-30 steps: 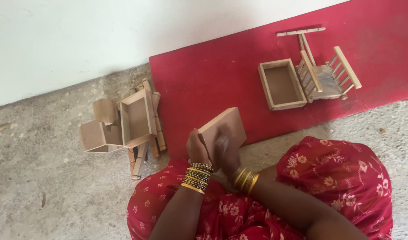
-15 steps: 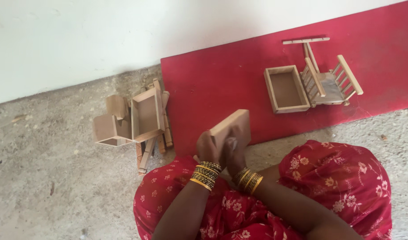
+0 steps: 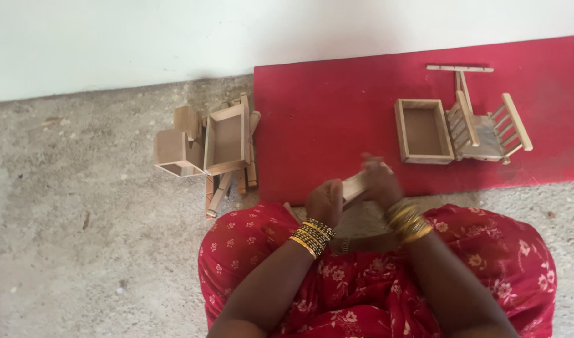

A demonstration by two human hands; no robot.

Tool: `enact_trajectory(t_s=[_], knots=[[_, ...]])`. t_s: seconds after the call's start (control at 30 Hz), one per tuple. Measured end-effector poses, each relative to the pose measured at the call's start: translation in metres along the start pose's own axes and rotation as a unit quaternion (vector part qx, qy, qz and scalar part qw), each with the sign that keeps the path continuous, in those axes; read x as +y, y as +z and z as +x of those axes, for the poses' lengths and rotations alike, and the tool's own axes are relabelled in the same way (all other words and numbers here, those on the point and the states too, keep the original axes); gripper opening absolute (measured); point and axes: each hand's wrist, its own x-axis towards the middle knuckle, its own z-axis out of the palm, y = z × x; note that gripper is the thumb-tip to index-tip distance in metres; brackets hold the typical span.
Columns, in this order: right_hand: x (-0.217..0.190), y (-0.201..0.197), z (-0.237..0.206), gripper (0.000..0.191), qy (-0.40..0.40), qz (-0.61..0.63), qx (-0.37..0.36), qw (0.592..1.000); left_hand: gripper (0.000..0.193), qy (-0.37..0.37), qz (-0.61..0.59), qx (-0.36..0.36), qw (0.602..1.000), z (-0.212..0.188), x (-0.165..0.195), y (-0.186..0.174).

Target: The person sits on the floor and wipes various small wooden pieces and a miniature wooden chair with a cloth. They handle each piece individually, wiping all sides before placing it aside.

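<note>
Wooden piece (image 3: 355, 186) (one) gripped between two hands (image 3: 352, 194).

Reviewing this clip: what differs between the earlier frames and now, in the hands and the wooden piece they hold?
The flat wooden piece, earlier held up with its broad face showing, is now tipped nearly edge-on and lower. The right hand has moved onto its far end; the left hand still grips the near end. The open box, small chair frame and wood pile lie unchanged; only the camera view shifted.
</note>
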Motion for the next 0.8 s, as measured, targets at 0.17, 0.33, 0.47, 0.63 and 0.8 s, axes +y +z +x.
enact_trajectory(t_s=[0.17,0.33,0.47,0.63,0.8], knots=[[-0.077,-0.006,-0.03,0.037,-0.082,0.195,0.16,0.964,0.074,-0.051,-0.094,-0.015,0.994,-0.004,-0.013,-0.008],[-0.029,-0.011,0.0,0.039,0.171,0.34,0.058,0.923,0.071,-0.049,-0.047,0.036,0.997,-0.002,-0.018,-0.005],[0.025,-0.002,-0.001,0.037,0.192,0.314,0.135,0.92,0.067,-0.023,-0.06,0.041,0.997,0.003,-0.023,-0.005],[0.047,-0.007,-0.015,0.056,0.065,0.009,0.067,0.996,0.061,0.058,-0.02,0.003,0.998,0.009,-0.033,-0.01],[0.034,-0.018,-0.022,0.047,0.09,0.013,-0.073,0.993,0.051,0.326,0.164,-0.032,0.93,0.015,-0.027,-0.024]])
